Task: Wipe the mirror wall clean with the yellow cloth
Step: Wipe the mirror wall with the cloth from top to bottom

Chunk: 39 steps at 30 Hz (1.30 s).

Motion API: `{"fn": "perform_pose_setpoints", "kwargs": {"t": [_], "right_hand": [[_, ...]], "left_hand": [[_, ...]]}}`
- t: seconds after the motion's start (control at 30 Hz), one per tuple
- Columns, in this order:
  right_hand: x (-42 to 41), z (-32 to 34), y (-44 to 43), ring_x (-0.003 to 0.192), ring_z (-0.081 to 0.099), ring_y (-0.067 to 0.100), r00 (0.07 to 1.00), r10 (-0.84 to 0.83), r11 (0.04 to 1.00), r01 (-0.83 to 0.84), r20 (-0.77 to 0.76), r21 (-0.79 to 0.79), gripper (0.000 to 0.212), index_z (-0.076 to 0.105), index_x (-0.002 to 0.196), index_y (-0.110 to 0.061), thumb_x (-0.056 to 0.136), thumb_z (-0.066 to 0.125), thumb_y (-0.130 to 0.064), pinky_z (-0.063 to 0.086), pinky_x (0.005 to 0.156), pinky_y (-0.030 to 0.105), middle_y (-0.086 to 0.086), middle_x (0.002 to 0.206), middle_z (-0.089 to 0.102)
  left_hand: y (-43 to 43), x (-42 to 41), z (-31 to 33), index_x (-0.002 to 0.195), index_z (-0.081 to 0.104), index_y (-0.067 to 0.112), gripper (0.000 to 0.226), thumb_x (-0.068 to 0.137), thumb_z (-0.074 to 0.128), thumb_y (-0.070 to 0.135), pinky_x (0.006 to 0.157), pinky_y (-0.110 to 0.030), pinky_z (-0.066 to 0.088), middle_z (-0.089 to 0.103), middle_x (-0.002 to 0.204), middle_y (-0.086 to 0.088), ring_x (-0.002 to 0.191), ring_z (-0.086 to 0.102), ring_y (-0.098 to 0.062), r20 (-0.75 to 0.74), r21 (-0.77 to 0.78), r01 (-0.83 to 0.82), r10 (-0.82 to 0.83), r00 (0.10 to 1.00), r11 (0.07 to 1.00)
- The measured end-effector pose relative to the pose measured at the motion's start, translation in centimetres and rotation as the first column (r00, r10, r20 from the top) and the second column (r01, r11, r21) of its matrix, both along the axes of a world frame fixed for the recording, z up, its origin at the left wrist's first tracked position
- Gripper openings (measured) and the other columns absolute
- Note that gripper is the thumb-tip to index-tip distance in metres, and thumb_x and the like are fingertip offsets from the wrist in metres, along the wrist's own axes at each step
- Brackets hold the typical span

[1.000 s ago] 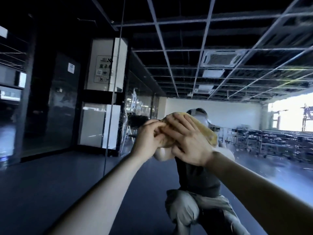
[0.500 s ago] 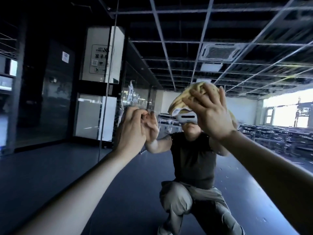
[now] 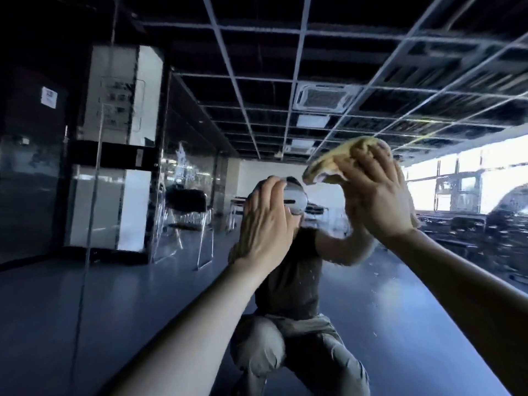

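Note:
The mirror wall (image 3: pixel 400 295) fills the view and reflects a dark room and a crouching person. My right hand (image 3: pixel 377 195) presses the bunched yellow cloth (image 3: pixel 334 160) against the glass at upper right, fingers spread over it. My left hand (image 3: pixel 265 221) is raised to the left of it, fingers straight, flat against or close to the mirror, holding nothing. Small pale specks dot the glass low on the right.
A vertical seam (image 3: pixel 91 195) in the mirror runs down the left side. Reflected in the glass are a white pillar (image 3: pixel 120 150), metal-legged chairs (image 3: pixel 188 224), a ceiling grid and bright windows (image 3: pixel 463 181) at right.
My right hand carried the cloth up and to the right across the glass. My left hand let go of the cloth, opened and moved right.

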State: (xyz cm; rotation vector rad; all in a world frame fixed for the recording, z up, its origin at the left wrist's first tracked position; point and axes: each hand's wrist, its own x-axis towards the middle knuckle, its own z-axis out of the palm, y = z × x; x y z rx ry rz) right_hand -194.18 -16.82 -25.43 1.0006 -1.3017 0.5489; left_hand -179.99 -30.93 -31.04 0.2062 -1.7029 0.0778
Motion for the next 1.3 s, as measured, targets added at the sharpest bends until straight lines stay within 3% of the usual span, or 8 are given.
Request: {"fn": "perform_pose_setpoints", "kwargs": {"t": [0.13,0.27,0.37,0.57,0.77,0.87,1.1,1.3], "right_hand": [[-1.2,-5.6,-0.7,0.135,0.032,0.031,0.999,0.002,0.999,0.0,0.044,-0.052,0.063,0.05,0.134,-0.031,0.076,0.07,-0.016,0.026,0.105,0.047,0.007,0.139,0.05],[-2.5,-8.8,0.2,0.129,0.039,0.032,0.991,-0.053,0.999,0.054,-0.12,0.001,0.056,0.049,0.135,-0.031,0.081,0.064,-0.024,0.029,0.1,0.047,0.007,0.133,0.055],[-3.4,-5.2,1.9,0.127,0.042,0.031,0.975,-0.056,0.994,0.076,-0.217,0.084,0.054,0.053,0.132,-0.03,0.079,0.065,-0.025,0.031,0.098,0.047,0.007,0.134,0.055],[-4.6,1.7,3.7,0.132,0.033,0.03,0.996,0.081,0.966,-0.074,0.021,-0.247,0.038,0.058,0.13,-0.023,0.092,0.058,-0.018,0.028,0.108,0.045,0.011,0.135,0.053],[-4.3,-11.5,3.7,0.133,0.036,0.031,0.999,-0.023,1.0,0.022,-0.028,-0.014,0.065,0.045,0.138,-0.03,0.078,0.067,-0.021,0.03,0.103,0.045,0.002,0.14,0.044],[-5.4,-10.8,4.5,0.131,0.037,0.029,0.991,-0.043,0.994,0.056,-0.127,0.098,0.068,0.042,0.137,-0.034,0.078,0.072,-0.022,0.026,0.106,0.04,-0.001,0.141,0.043],[-6.2,0.7,6.7,0.132,0.029,0.027,0.987,0.066,0.96,-0.023,0.147,-0.279,0.049,0.055,0.131,-0.023,0.084,0.061,-0.011,0.031,0.103,0.046,0.01,0.134,0.051],[-6.2,-10.0,6.2,0.132,0.034,0.03,0.989,-0.009,0.969,0.045,0.15,-0.241,0.064,0.046,0.136,-0.029,0.077,0.068,-0.018,0.028,0.106,0.045,0.009,0.138,0.049]], "left_hand": [[2.3,-4.3,-0.2,0.128,0.048,0.003,0.048,0.085,0.036,0.022,0.109,-0.034,0.02,0.047,0.136,-0.012,0.127,0.037,-0.027,-0.089,0.042,-0.019,0.022,0.996,0.999],[1.8,-6.1,-1.5,0.134,0.046,0.003,0.056,0.101,0.015,0.035,0.115,-0.036,0.015,0.043,0.142,-0.015,0.136,0.031,-0.03,-0.159,-0.01,-0.153,0.15,0.976,0.988],[1.3,-6.4,-1.6,0.137,0.041,0.004,0.047,0.098,0.034,0.029,0.116,-0.036,0.012,0.038,0.146,-0.014,0.138,0.025,-0.029,-0.168,-0.042,-0.21,0.2,0.965,0.977],[1.0,-6.7,-1.9,0.139,0.037,0.005,0.052,0.089,0.045,0.018,0.114,-0.045,0.022,0.034,0.148,-0.014,0.14,0.024,-0.029,-0.179,-0.055,-0.233,0.22,0.959,0.971],[1.8,-6.7,-1.6,0.139,0.035,0.004,0.049,0.094,0.033,0.021,0.114,-0.043,0.02,0.035,0.147,-0.016,0.139,0.026,-0.031,-0.19,-0.063,-0.231,0.216,0.958,0.971],[1.7,-6.6,-1.7,0.138,0.035,0.0,0.049,0.094,0.03,0.021,0.114,-0.045,0.019,0.035,0.146,-0.02,0.138,0.026,-0.035,-0.191,-0.075,-0.266,0.248,0.95,0.961],[2.1,-6.4,-1.8,0.138,0.031,-0.006,0.063,0.087,0.031,0.03,0.113,-0.054,0.013,0.028,0.146,-0.029,0.137,0.023,-0.044,-0.079,-0.139,-0.357,0.349,0.934,0.924],[2.3,-6.1,-2.0,0.139,0.03,-0.006,0.064,0.087,0.031,0.031,0.114,-0.053,0.012,0.025,0.148,-0.029,0.139,0.019,-0.042,-0.063,-0.122,-0.35,0.344,0.937,0.929]]}}
